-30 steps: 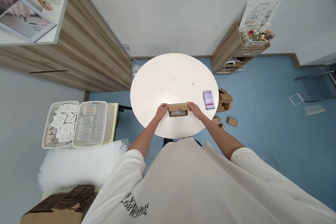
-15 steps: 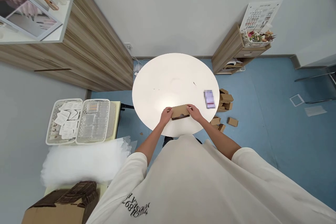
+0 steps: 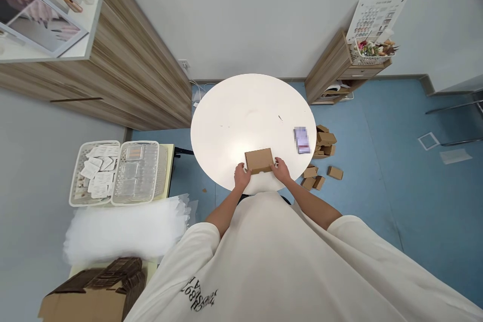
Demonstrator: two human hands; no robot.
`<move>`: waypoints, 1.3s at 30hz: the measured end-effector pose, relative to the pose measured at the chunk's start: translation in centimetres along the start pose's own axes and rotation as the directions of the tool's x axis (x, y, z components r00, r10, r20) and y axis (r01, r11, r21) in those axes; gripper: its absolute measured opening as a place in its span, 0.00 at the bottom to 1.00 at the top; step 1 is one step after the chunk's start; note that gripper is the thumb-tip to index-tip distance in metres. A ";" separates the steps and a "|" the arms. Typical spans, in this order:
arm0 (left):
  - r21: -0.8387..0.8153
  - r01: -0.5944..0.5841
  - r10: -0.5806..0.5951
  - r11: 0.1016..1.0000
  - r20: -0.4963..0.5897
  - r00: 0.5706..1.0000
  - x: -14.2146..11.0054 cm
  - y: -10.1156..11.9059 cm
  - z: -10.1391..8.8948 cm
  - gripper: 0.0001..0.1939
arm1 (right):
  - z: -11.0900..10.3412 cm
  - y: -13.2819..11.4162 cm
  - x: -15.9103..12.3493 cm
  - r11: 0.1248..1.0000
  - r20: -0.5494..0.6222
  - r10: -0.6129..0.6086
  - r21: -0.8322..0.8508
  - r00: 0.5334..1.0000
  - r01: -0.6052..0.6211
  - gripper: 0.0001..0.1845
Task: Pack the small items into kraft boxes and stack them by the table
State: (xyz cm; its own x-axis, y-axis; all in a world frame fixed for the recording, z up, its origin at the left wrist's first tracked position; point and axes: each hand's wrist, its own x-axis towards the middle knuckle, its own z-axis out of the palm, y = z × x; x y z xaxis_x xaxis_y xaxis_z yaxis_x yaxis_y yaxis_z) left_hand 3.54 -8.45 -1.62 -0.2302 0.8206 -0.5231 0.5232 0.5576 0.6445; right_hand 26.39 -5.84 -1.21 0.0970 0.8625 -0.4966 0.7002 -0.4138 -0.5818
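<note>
A small brown cardboard box (image 3: 259,160) lies flat near the front edge of the white oval table (image 3: 226,105), its lid down. At its near left corner is my left hand (image 3: 242,176), the fingers curled against the cardboard. My right hand (image 3: 280,170) grips the near right corner, thumb and fingers bent around it. Between the two hands, a small tab shows along the box's front edge. To the right on the tabletop lies a blurred purple item (image 3: 302,140).
Several small cardboard boxes (image 3: 325,140) are piled on the floor right of the table. Left, a side table bears plastic baskets (image 3: 94,173), white packing sheets (image 3: 124,231) and flattened cardboard (image 3: 86,302). A tall cabinet (image 3: 151,65) and a small shelf unit (image 3: 328,70) stand behind.
The dark gap along the box's front has closed, and its lid is now down. Both hands have slid from the sides toward the near corners.
</note>
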 end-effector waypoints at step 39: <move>-0.105 -0.201 0.186 0.974 -0.141 0.972 5.4 7.2 -4.6 0.18 | -4.3 -8.4 3.7 0.958 -0.152 -0.258 0.088 0.954 0.273 0.23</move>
State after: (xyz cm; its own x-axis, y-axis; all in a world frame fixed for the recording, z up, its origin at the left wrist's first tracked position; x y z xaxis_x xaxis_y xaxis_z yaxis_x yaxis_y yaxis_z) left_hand 2.29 0.54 2.76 -0.2424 0.9191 -0.3105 0.4699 0.3912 0.7913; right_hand 23.94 2.05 4.66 0.0199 0.9739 -0.2259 0.6354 -0.1868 -0.7493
